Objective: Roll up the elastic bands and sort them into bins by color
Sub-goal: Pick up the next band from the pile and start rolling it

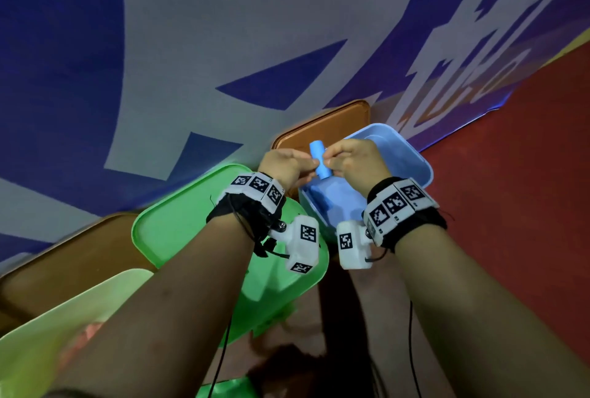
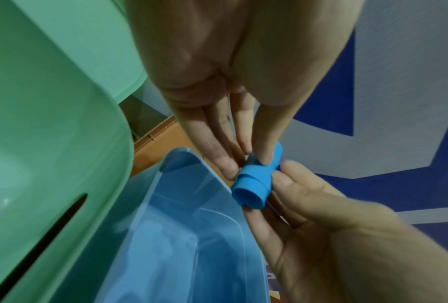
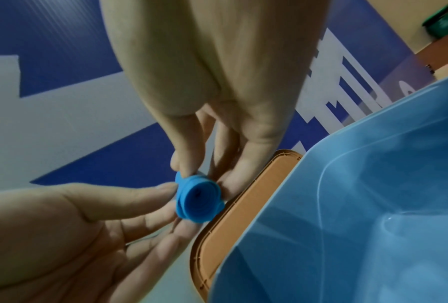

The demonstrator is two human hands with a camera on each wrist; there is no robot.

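Note:
A blue elastic band [image 1: 320, 160], wound into a tight roll, is held up between both hands above the near-left corner of the blue bin [image 1: 418, 163]. My left hand [image 1: 306, 164] pinches it from the left with thumb and fingertips. My right hand [image 1: 332, 158] pinches it from the right. In the left wrist view the roll [image 2: 253, 181] shows its spiral end, just over the blue bin's rim [image 2: 191, 162]. The right wrist view shows the roll [image 3: 196, 199] end-on between my right hand's fingertips [image 3: 183, 166] and the left hand's thumb.
A green bin [image 1: 178, 215] sits left of the blue one. A pale green bin [image 1: 64, 311] at the lower left holds something pink. An orange-brown bin [image 1: 322, 129] lies behind. All stand on a blue and grey printed mat, with red floor [image 1: 510, 174] at the right.

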